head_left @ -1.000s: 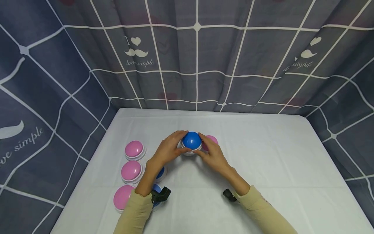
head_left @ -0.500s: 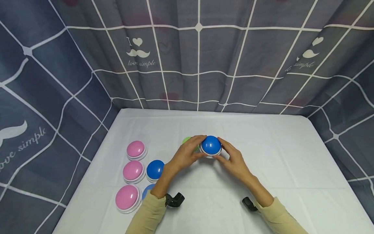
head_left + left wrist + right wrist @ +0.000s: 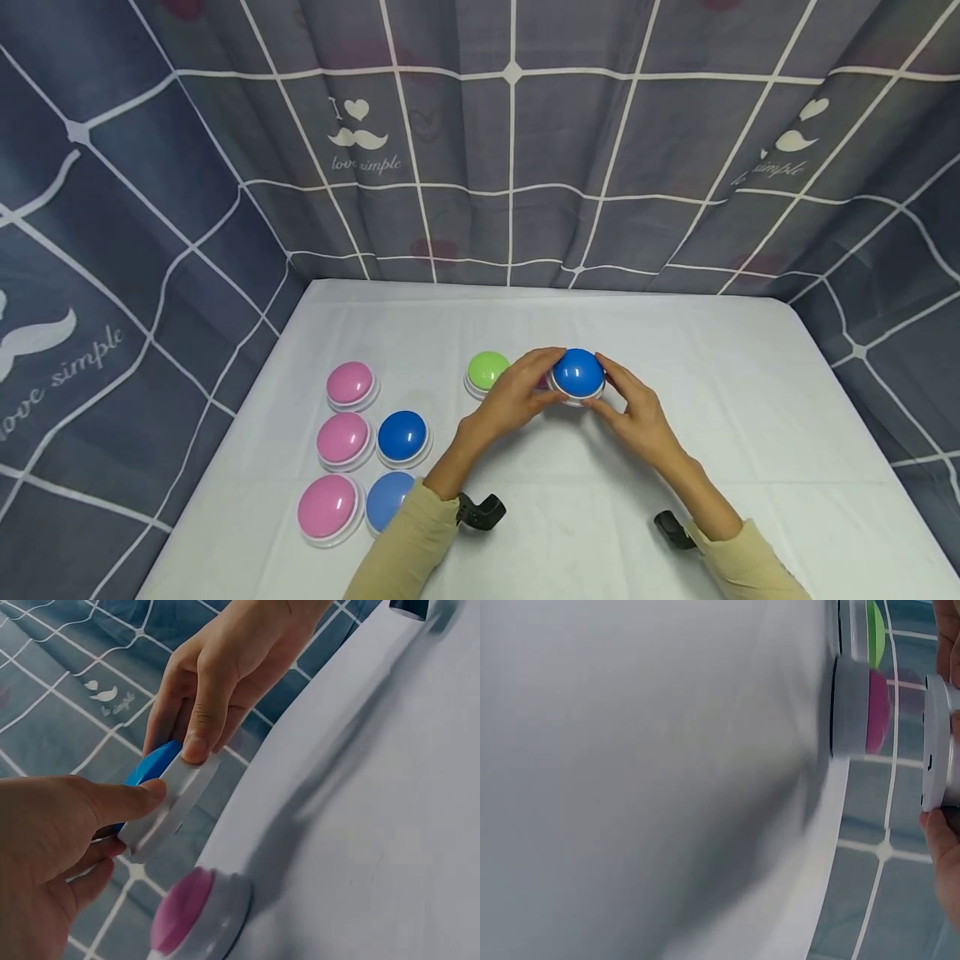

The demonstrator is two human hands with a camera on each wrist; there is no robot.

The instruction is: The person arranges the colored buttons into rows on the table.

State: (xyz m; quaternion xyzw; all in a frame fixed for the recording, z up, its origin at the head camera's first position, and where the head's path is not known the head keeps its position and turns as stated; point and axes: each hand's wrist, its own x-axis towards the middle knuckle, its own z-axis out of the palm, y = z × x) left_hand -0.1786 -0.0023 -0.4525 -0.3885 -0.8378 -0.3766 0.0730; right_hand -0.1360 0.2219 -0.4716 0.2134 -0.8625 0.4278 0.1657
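Blue button (image 3: 578,372) up off table (image 3: 750,417), gripped from both sides: left hand (image 3: 517,392) pinching white base (image 3: 184,795) at one edge, right hand (image 3: 637,408) opposite; pink button (image 3: 184,911) lower, near.

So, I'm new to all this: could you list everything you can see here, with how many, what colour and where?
Held button: one, blue on a white base, raised between both hands
Blue buttons: two, white bases, beside the pink column
Pink buttons: three, white bases, in a column on the table's left
Far pink button: one, beside the green one, mostly hidden in the head view
Green button: one, white base, toward the far edge
Table: one, white, under the buttons
Curtain: dark grey-blue, white grid and prints, behind and at both sides
Wrist devices: two, black, one per wrist
Sleeves: two, khaki, on the forearms
Left hand, right hand: one each, bare, gripping the held button
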